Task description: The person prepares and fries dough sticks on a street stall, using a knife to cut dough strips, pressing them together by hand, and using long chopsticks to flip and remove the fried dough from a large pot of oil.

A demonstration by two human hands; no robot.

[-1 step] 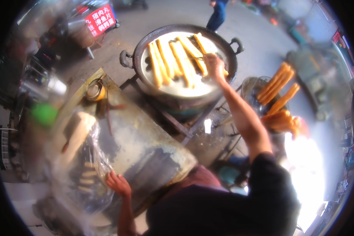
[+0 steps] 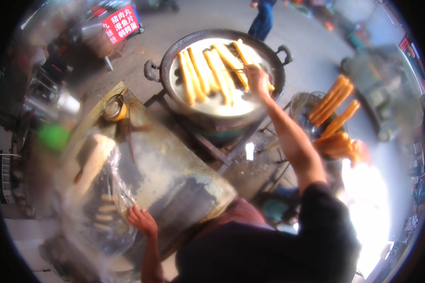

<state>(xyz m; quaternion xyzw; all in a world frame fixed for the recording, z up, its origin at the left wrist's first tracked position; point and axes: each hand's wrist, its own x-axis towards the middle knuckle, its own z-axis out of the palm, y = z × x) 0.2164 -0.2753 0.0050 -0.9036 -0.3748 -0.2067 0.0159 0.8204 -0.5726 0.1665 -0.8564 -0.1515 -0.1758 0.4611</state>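
Observation:
A wide wok (image 2: 164, 70) of pale, bubbling oil stands ahead, with several long golden fried dough sticks (image 2: 217, 70) floating in it. Over its right side is my right hand (image 2: 257, 79), closed round thin sticks like chopsticks (image 2: 235, 70) that reach left across the dough. On the worktable (image 2: 160, 160) at the left, my left hand (image 2: 142, 220) lies with fingers stretched out, touching the edge of a clear plastic sheet (image 2: 120, 186). Under this sheet show several short pale dough strips (image 2: 106, 212) and part of a long pale dough slab (image 2: 97, 160).
Browned dough sticks (image 2: 333, 101) stand in a wire rack (image 2: 297, 106) right of the wok, with more piled nearer me. A yellow can (image 2: 115, 109) sits at the table's far corner. Beyond the wok is a person's leg in blue trousers (image 2: 263, 21).
The leg in blue trousers beyond the wok has shifted slightly to the right. My hands and the dough sticks look the same.

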